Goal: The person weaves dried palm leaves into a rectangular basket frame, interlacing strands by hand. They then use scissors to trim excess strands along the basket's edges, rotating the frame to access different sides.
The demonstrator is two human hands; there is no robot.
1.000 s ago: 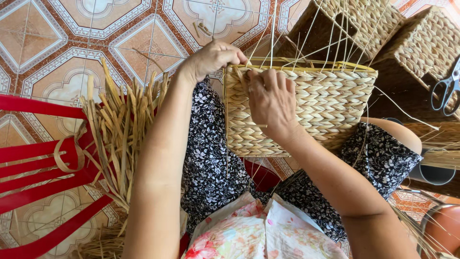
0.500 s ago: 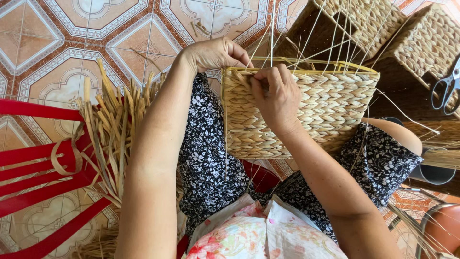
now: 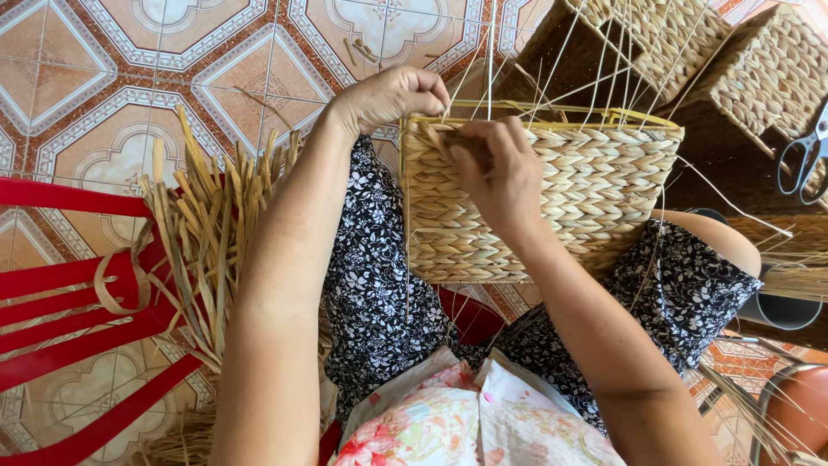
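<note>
A rectangular woven straw basket (image 3: 595, 198) rests on my lap, with thin upright stakes rising from its yellow rim. My left hand (image 3: 392, 95) is closed at the basket's near-left top corner, pinching a strand against the rim. My right hand (image 3: 496, 168) presses on the basket's front wall just below the rim, fingers curled around a flat fibre strand. Both hands sit close together at that corner.
A bundle of dried straw strands (image 3: 207, 233) lies across a red chair frame (image 3: 78, 302) on my left. Two more woven baskets (image 3: 759, 78) stand at the upper right, with scissors (image 3: 802, 160) on a surface beside them. Patterned floor tiles (image 3: 112, 86) lie beyond.
Both hands have shifted slightly along the basket's top corner, the right hand sliding a little lower on the front wall. The basket has stayed on my lap.
</note>
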